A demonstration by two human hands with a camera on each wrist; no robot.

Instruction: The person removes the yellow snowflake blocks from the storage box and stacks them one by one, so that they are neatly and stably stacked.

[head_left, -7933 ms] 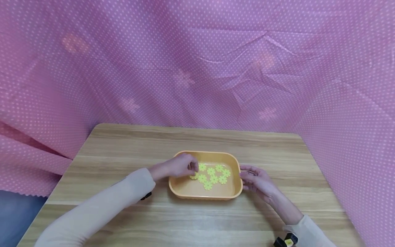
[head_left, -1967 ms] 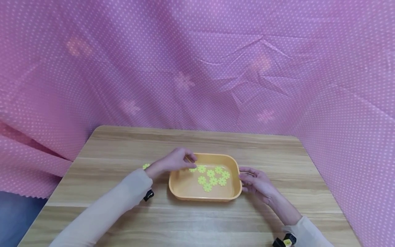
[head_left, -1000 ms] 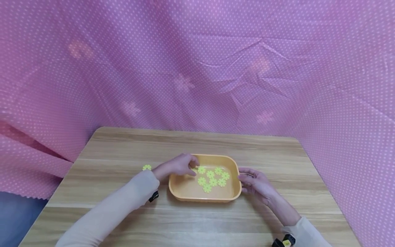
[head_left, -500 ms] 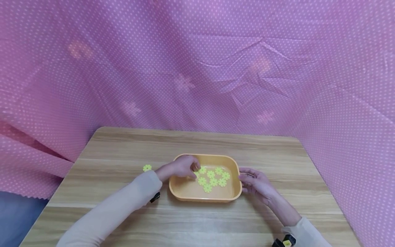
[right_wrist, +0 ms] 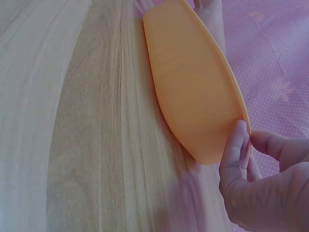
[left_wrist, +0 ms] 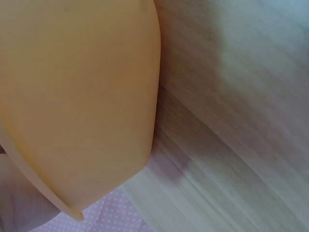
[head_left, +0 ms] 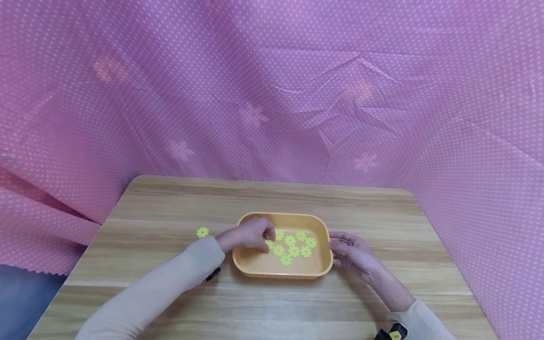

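An orange rectangular tray point(head_left: 282, 275) stands on the wooden table with several yellow flower-shaped cutouts point(head_left: 293, 251) spread over its floor. My left hand point(head_left: 255, 232) reaches over the tray's left end, thumb and curled fingers around one yellow flower cutout point(head_left: 269, 244) at the left of the group. In the left wrist view the tray's outer wall point(left_wrist: 82, 96) hides most of that hand. At the tray's right end my right hand point(head_left: 354, 252) pinches the rim between thumb and fingers, seen closely in the right wrist view. Another flower cutout point(head_left: 202, 232) lies on the table left of the tray.
The wooden table point(head_left: 272, 307) extends around the tray on all sides. Pink dotted cloth point(head_left: 272, 94) hangs behind and beside it. Both wrists wear small black devices point(head_left: 395, 332) below pale sleeves.
My left hand has moved down toward me inside the tray, and the flower cutout at its fingertips has shifted nearer too. My right hand stays on the rim.
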